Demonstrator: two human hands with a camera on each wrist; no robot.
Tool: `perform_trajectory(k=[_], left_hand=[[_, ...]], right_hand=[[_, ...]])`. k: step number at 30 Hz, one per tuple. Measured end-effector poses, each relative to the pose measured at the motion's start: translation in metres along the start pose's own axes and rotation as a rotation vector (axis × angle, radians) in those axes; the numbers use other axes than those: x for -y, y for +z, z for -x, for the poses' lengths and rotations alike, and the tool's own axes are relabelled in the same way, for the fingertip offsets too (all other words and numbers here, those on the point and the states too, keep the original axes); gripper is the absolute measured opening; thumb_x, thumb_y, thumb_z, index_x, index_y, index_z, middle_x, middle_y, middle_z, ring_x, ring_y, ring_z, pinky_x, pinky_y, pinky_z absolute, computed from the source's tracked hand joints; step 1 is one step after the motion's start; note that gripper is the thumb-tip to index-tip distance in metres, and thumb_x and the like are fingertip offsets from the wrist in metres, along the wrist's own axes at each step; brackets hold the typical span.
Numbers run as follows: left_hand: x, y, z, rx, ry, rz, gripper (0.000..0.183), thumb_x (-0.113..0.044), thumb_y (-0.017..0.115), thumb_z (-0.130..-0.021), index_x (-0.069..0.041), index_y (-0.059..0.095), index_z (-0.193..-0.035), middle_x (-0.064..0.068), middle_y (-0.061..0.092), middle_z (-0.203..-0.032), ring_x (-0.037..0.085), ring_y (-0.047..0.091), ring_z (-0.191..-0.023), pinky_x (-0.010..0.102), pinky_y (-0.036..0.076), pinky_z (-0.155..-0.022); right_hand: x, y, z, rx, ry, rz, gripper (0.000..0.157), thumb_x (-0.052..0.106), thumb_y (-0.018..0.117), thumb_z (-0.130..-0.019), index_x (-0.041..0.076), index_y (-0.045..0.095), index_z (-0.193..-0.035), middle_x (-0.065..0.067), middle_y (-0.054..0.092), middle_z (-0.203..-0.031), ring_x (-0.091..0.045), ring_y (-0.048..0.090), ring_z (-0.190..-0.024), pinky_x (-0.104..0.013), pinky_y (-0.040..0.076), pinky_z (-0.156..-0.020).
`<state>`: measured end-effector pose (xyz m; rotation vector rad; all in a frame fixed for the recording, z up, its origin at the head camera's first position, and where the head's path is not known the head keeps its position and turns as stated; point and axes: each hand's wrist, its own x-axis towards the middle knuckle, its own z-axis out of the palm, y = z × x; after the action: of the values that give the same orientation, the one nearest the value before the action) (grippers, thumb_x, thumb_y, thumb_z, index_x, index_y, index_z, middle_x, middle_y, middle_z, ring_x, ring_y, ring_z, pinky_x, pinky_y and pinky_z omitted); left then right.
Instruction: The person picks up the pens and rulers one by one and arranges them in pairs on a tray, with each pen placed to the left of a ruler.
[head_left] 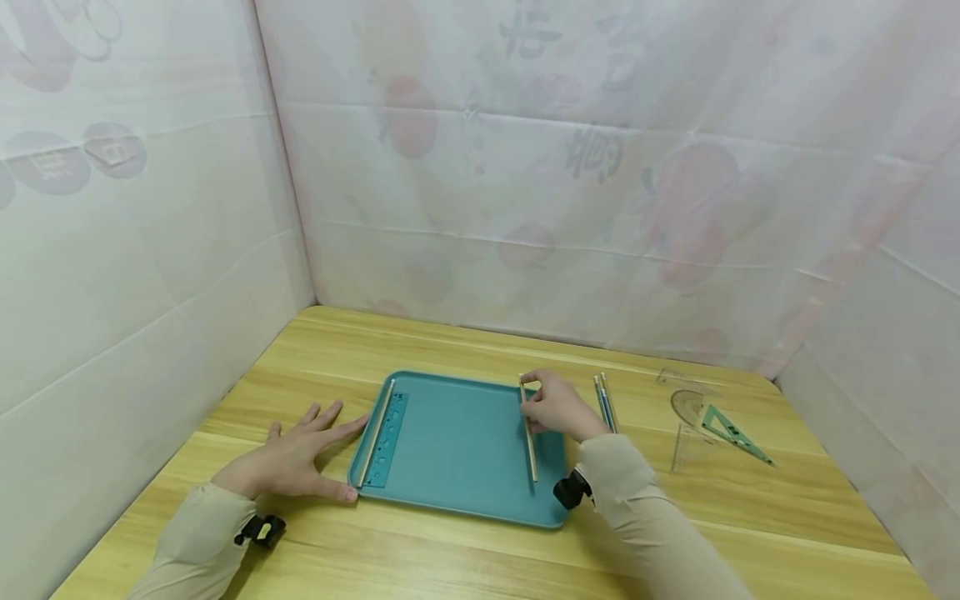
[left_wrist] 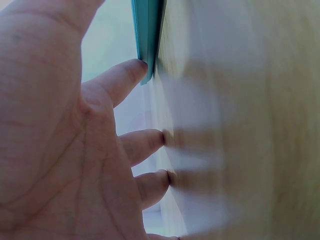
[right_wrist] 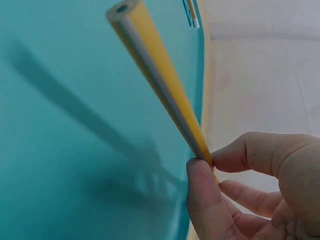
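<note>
My right hand (head_left: 558,407) pinches an unsharpened yellow pencil with grey stripes (right_wrist: 162,82) between thumb and fingers. It slants over the right side of a teal tray (head_left: 465,450), and its shadow falls on the tray floor in the right wrist view. With fingers spread, my left hand (head_left: 296,461) rests at the tray's left edge, thumb and index fingertip right at the rim; its other fingertips touch the table in the left wrist view. Along the tray's left side lie another pencil (head_left: 377,433) and a teal stencil ruler (head_left: 388,442), side by side.
Several pencils (head_left: 603,396) lie on the wooden table (head_left: 450,550) just right of the tray, partly hidden by my right hand. Farther right are a clear protractor (head_left: 686,408), a green set square (head_left: 735,435) and other clear rulers. Pale printed curtains (head_left: 480,208) enclose the table.
</note>
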<state>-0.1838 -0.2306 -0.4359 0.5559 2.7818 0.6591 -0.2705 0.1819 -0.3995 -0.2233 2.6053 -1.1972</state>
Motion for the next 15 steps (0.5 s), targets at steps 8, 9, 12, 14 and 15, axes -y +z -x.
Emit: perform_trajectory(k=[8,9,12,14,15], left_hand=[[-0.001,-0.001,0.000,-0.001,-0.001,0.008,0.110,-0.069,0.085,-0.080,-0.029,0.035,-0.170,0.031,0.016,-0.176,0.066,0.010,-0.159,0.101,0.004,-0.101],[-0.001,0.000,0.000,-0.001,-0.002,0.008,0.110,-0.069,0.085,-0.080,-0.029,0.035,-0.170,0.031,0.016,-0.176,0.067,0.010,-0.159,0.101,0.004,-0.101],[-0.001,0.000,0.000,-0.003,-0.002,0.003,0.111,-0.070,0.085,-0.079,-0.029,0.035,-0.169,0.031,0.016,-0.176,0.067,0.010,-0.158,0.101,0.004,-0.101],[-0.001,0.000,0.001,-0.004,-0.001,0.002,0.111,-0.070,0.085,-0.079,-0.029,0.035,-0.169,0.031,0.016,-0.176,0.067,0.011,-0.158,0.101,0.005,-0.101],[-0.001,0.000,0.001,-0.005,-0.001,0.001,0.111,-0.070,0.085,-0.079,-0.029,0.035,-0.170,0.031,0.016,-0.176,0.067,0.011,-0.158,0.101,0.005,-0.101]], right_hand=[[0.011,0.017,-0.004,-0.016,-0.014,0.022,0.050,0.002,0.062,-0.104,-0.004,0.050,-0.152,-0.019,0.070,-0.102,-0.022,0.072,-0.077,-0.039,0.066,-0.074],[0.012,0.019,-0.005,-0.017,-0.013,0.025,0.050,0.002,0.063,-0.104,-0.004,0.051,-0.152,-0.018,0.070,-0.101,-0.022,0.072,-0.077,-0.038,0.066,-0.073],[0.017,0.026,-0.007,-0.010,-0.012,0.036,0.049,0.002,0.063,-0.103,-0.004,0.051,-0.151,-0.018,0.071,-0.101,-0.022,0.073,-0.077,-0.037,0.066,-0.073],[0.021,0.030,-0.008,-0.002,-0.011,0.039,0.049,0.003,0.063,-0.104,-0.003,0.051,-0.151,-0.018,0.071,-0.101,-0.022,0.073,-0.077,-0.037,0.066,-0.073],[0.023,0.032,-0.008,0.003,-0.009,0.037,0.049,0.003,0.064,-0.104,-0.003,0.051,-0.151,-0.017,0.071,-0.100,-0.022,0.073,-0.077,-0.037,0.066,-0.073]])
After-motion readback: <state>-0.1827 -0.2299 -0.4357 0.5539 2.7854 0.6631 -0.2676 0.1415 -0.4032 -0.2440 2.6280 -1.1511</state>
